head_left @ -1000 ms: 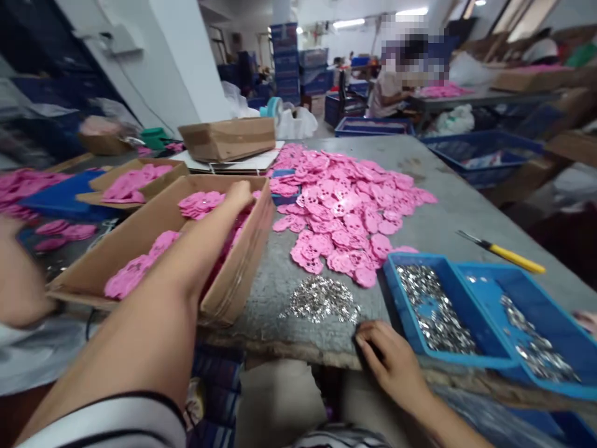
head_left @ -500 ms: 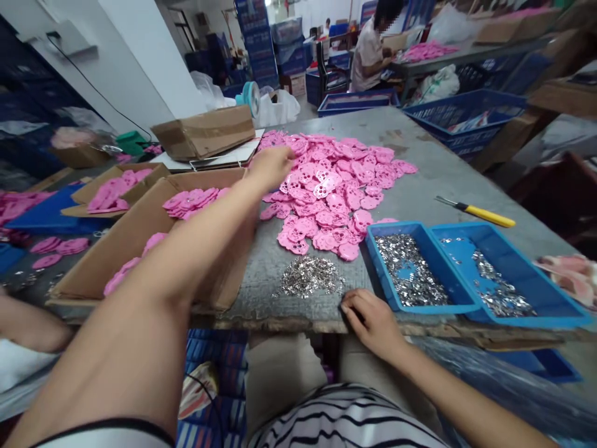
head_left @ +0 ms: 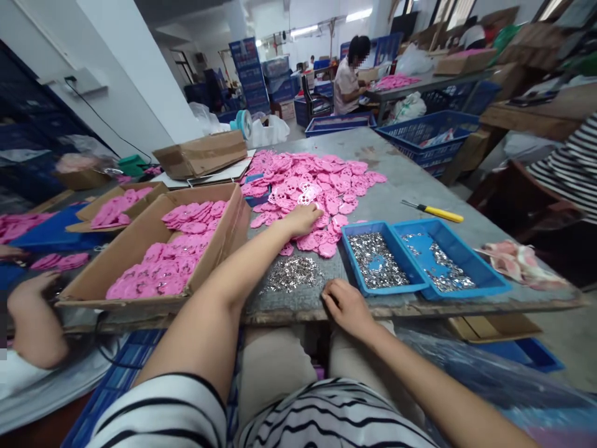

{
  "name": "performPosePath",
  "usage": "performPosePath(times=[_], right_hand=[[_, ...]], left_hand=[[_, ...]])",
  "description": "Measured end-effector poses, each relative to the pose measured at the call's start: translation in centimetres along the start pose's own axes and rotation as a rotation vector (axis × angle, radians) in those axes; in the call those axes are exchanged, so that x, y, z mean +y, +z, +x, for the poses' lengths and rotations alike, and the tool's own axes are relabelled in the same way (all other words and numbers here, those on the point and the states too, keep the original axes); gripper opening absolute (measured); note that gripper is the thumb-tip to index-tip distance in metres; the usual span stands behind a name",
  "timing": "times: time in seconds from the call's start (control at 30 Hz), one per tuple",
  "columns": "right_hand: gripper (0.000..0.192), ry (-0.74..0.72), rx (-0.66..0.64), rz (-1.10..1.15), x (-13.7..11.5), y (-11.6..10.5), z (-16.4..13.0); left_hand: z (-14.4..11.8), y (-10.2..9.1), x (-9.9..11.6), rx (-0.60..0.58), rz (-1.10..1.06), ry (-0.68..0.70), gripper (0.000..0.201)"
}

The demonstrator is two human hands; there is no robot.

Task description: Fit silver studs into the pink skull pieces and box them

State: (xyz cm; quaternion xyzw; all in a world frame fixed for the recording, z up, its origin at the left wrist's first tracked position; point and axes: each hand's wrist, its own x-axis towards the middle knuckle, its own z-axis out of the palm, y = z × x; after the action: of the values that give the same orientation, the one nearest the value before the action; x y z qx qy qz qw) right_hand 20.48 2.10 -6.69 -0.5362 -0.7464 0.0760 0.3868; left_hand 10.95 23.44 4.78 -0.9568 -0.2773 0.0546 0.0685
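My left hand [head_left: 304, 221] reaches over the near part of a heap of flat pink openwork pieces [head_left: 345, 183]. Its fingers are bent and closed at the heap, and their tips are hidden from me. At the table edge my right hand [head_left: 349, 306] rests with fingers curled and thumb drawn in; whatever they may hold is too small to make out. Just beyond it, between my hands, lies a loose pile of small shiny metal parts [head_left: 293, 274]. Beside my right hand stands a blue tray [head_left: 413, 287] of similar metal parts.
A second blue tray [head_left: 497, 287] adjoins the first. Behind them lies a yellow-handled tool [head_left: 443, 213]. To the left, an open cardboard box [head_left: 228, 233] holds pink pieces. Another person's arm [head_left: 37, 317] is at far left; a seated person [head_left: 347, 84] works farther back.
My left hand has drawn back from the far left of the pink heap to its near side. The view has shifted, showing more inside the cardboard box. My right hand stays at the table edge.
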Motion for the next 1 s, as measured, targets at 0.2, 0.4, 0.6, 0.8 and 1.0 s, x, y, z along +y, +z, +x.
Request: performPosePath(times=[0.2, 0.4, 0.6, 0.8, 1.0], right_hand=[[0.035, 0.259, 0.128, 0.259, 0.6, -0.2, 0.3], [0.033, 0.397, 0.009, 0.545, -0.5, -0.9, 1.1], [0.04, 0.694, 0.136, 0.933, -3.6, -1.0, -0.1], [0.026, 0.483, 0.043, 0.635, -3.7, -0.4, -0.7], [0.021, 0.417, 0.025, -0.043, -0.2, -0.1, 2.8]], left_hand=[[-6.9, -0.4, 3.3, 0.114, -0.207, 0.209, 0.045], [-14.8, 1.7, 7.5, 0.106, -0.435, 0.273, 0.041], [-17.5, 5.2, 12.9, 0.632, -1.242, -0.414, 0.048], [-17.3, 7.0, 17.4, 0.682, -2.296, -0.83, 0.024], [-18.8, 6.4, 15.9, 0.658, -2.276, -1.024, 0.015]])
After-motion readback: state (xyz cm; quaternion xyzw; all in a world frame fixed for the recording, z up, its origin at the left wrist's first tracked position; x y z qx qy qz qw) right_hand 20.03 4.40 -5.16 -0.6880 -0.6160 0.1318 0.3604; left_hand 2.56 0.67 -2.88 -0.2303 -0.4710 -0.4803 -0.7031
